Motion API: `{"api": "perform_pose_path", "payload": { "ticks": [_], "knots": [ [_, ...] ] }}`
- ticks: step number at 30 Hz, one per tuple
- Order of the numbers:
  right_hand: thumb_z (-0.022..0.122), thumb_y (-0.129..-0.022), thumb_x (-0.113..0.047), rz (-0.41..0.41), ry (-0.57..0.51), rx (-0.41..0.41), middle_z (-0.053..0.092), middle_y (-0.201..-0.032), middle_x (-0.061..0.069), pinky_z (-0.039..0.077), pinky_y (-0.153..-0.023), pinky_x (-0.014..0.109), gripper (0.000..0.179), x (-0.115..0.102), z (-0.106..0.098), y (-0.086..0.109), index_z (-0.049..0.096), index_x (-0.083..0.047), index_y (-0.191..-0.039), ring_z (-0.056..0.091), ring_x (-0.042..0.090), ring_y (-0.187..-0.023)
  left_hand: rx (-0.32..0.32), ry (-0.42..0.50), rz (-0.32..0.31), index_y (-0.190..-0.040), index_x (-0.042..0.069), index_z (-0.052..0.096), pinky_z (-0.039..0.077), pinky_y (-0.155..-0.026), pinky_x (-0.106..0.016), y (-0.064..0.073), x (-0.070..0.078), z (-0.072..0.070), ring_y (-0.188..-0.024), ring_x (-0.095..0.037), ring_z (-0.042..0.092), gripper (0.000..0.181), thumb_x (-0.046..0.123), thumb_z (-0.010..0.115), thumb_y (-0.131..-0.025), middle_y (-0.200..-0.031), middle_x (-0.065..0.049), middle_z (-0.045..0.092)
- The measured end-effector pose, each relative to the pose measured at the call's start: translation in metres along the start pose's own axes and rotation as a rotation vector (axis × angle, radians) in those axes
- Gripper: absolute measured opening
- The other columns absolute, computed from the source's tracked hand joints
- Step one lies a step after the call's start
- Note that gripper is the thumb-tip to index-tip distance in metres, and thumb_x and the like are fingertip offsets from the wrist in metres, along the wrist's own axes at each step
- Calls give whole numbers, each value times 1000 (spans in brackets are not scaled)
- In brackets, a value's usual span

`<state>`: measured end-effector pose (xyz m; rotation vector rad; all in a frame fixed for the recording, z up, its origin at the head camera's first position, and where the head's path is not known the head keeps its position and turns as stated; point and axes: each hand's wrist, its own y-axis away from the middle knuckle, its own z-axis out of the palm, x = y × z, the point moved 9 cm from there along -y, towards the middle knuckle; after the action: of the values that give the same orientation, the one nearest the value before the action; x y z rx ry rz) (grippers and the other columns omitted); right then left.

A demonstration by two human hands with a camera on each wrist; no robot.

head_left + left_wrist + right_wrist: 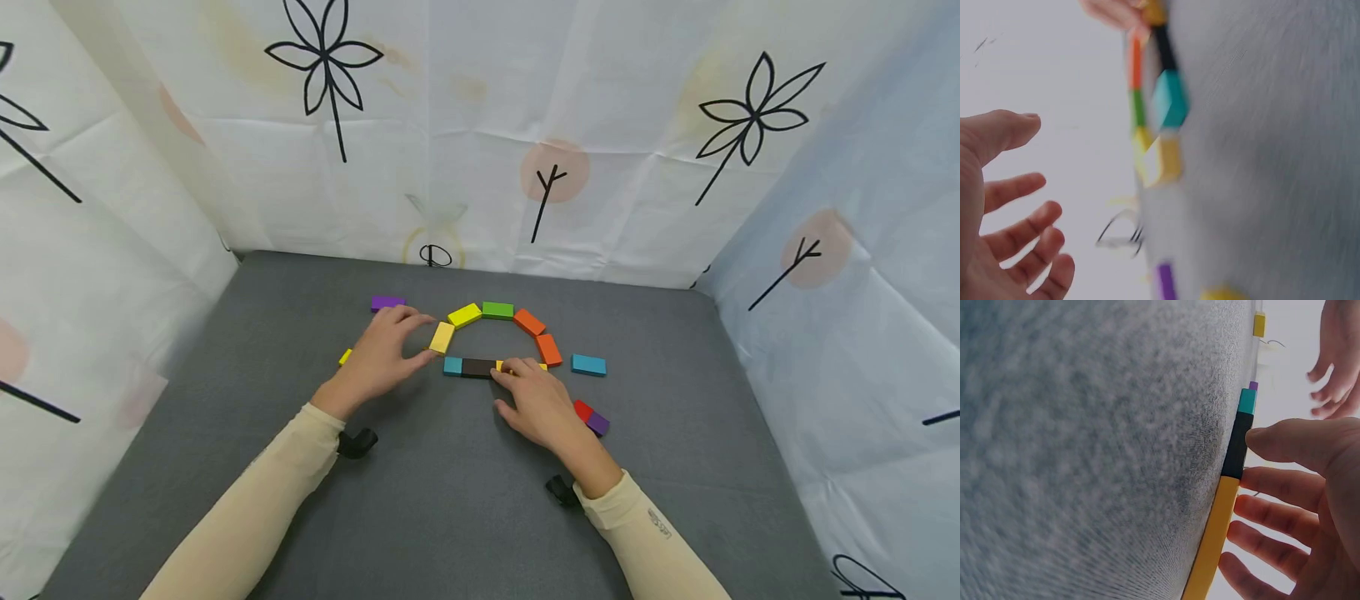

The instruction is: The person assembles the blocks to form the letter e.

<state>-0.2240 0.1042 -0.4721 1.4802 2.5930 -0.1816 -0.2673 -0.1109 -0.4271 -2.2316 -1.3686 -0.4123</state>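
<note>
left hand (380,354): spread beside block arch (498,311) | right hand (536,402): fingers extended at row (478,368) | arch apart from table edge (615,287)

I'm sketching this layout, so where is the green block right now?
In the head view, the green block lies beyond the dark brown block, between a yellow block on its left and an orange block on its right.

Cream sleeves (255,504), black wrist cameras (357,443)

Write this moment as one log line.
left fingers: empty, near pale-yellow block; right fingers: at black block; blue block: apart, at right
</note>
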Motion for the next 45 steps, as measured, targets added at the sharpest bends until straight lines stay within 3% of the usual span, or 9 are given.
{"api": "perform_pose_path", "payload": {
  "ticks": [5,8,11,17,23,27,31,37,45],
  "knots": [
    [79,-102,-29,2,1,-1,63,-143,7,55,-102,45,48,-1,0,0,70,-14,-147,56,25,-130,156,-7,-131,-142,0,66,45,-107,-64,27,-23,-53,-131,-45,51,58,27,86,-95,-137,-22,61],
    [79,-102,-29,2,2,-1,63,-143,7,55,-102,45,48,-1,0,1,70,-14,-147,56,26,-130,190,12,-196,-141,-2,65,43,-106,-66,46,-34,-67,-130,-47,51,58,26,87,-95,-138,-23,60],
    [79,-102,-29,11,11,-3,63,-143,7,56,-102,44,49,-1,0,1,70,-14,-147,56,25,-130,201,39,-243,-140,-4,63,43,-104,-66,63,-41,-70,-126,-46,52,60,27,87,-95,-137,-24,60],
    [79,-102,-30,13,16,-8,62,-144,7,56,-103,44,49,-4,1,1,70,-15,-147,55,26,-132,235,76,-366,-141,-8,58,45,-98,-64,87,-63,-62,-120,-44,52,65,26,87,-94,-133,-27,56],
    [79,-102,-28,15,3,-12,62,-144,7,55,-103,44,49,-4,1,2,70,-14,-148,55,26,-132,229,94,-447,-142,-13,53,45,-99,-64,94,-81,-44,-116,-46,51,73,28,89,-93,-131,-30,54],
    [79,-102,-29,15,4,-15,62,-145,7,55,-104,45,49,-3,1,1,69,-14,-148,55,26,-132,186,99,-510,-144,-15,50,45,-101,-64,93,-91,-32,-118,-47,51,79,33,88,-94,-132,-31,53],
    [79,-102,-29,18,1,-22,62,-146,7,54,-105,45,50,-2,1,2,69,-15,-149,54,26,-133,94,99,-569,-144,-16,48,46,-102,-64,90,-100,-19,-117,-47,52,85,41,85,-95,-133,-32,52],
    [79,-102,-30,27,-8,-35,61,-147,6,54,-105,46,50,0,3,2,69,-15,-149,54,25,-134,-25,93,-595,-140,-16,49,47,-101,-62,86,-111,-2,-115,-46,53,83,45,84,-95,-131,-34,52],
    [79,-102,-30,26,6,-34,61,-146,7,54,-105,45,51,1,3,0,68,-16,-150,54,25,-133,-47,70,-592,-138,-17,50,47,-102,-61,80,-114,3,-114,-46,54,77,38,84,-96,-130,-35,52]
  ]
}}
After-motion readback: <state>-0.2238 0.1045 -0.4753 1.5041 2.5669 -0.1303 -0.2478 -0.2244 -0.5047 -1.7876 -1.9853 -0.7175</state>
